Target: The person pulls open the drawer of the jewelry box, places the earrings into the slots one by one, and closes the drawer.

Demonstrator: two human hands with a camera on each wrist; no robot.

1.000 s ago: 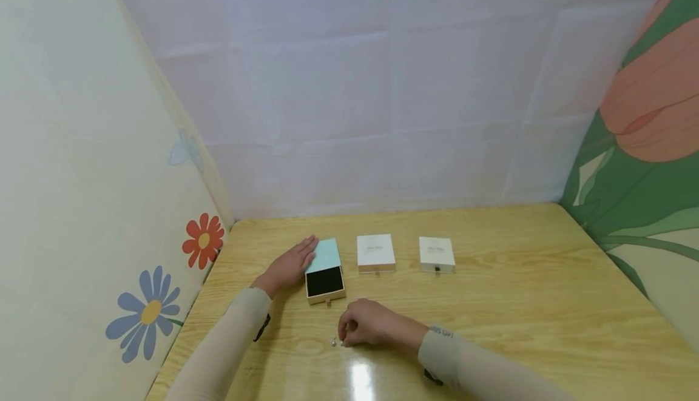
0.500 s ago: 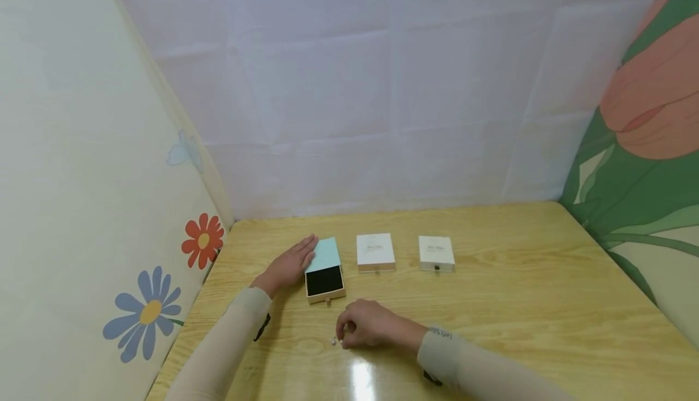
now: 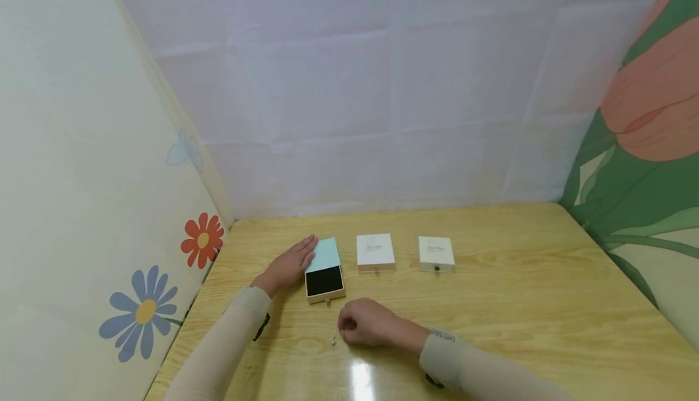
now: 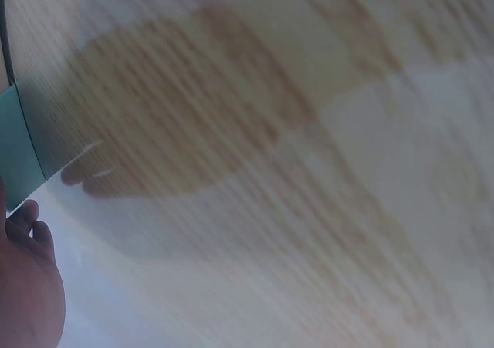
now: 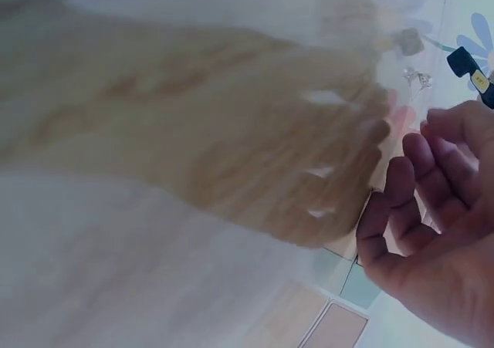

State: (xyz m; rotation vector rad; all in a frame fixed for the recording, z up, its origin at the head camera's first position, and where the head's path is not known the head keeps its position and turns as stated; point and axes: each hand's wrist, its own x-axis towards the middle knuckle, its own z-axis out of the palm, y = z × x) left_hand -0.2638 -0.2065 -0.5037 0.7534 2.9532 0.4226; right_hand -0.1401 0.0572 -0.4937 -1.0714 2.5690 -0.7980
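Observation:
My left hand [image 3: 286,269] lies with extended fingers along the left side of a light teal jewelry box [image 3: 324,254]. The box's drawer [image 3: 324,283] is pulled out toward me and shows a black lining. In the left wrist view only part of that hand [image 4: 31,286] shows, at the teal box's corner [image 4: 19,151]. My right hand [image 3: 367,322] is low over the table in front of the drawer, fingers curled, thumb and index fingertips pinching a tiny shiny earring that they mostly hide. A small silvery earring [image 3: 334,341] lies on the table just left of those fingertips.
Two white lidded boxes with printed lettering, one with a pinkish base [image 3: 375,253] and one smaller [image 3: 436,254], stand shut to the right of the teal box. Flowered panels flank the glossy wooden table [image 3: 519,304], with a white cloth [image 3: 393,85] behind.
The tiny earring at my right fingertips has come up slightly from the table with the fingers. My left hand and the boxes stay in place.

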